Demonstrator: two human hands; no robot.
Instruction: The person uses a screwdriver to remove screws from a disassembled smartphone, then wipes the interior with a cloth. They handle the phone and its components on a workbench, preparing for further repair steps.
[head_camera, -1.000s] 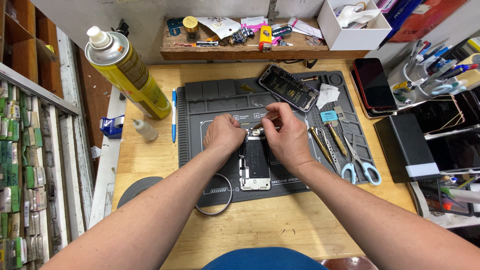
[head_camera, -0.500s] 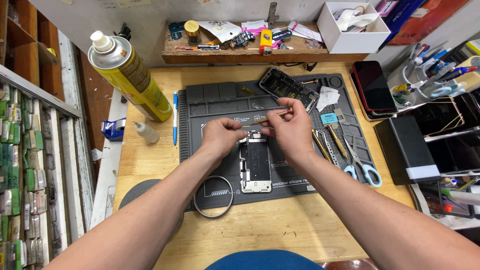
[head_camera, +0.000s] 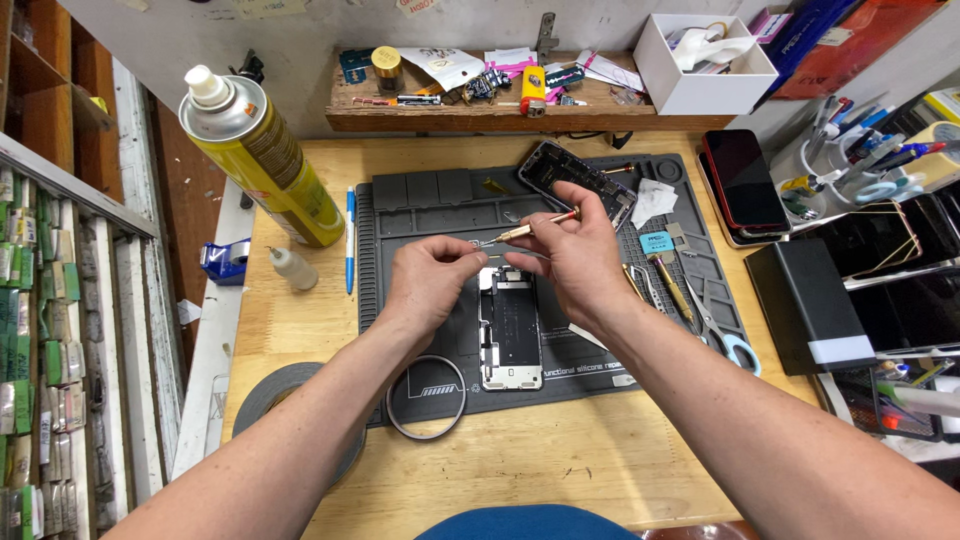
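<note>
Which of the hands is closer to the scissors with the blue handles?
Right. The right hand is just left of the scissors, holding a small screwdriver. The left hand is farther left, beyond the opened phone.

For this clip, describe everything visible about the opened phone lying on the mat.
The opened phone lies flat on the dark grey repair mat, long axis running away from the person, its screen removed. A silvery metal frame surrounds a dark interior with small components near the top end and a paler strip down one side. It sits just below both hands; the left hand and right hand hover above its top end, and whether they touch it cannot be told.
</note>
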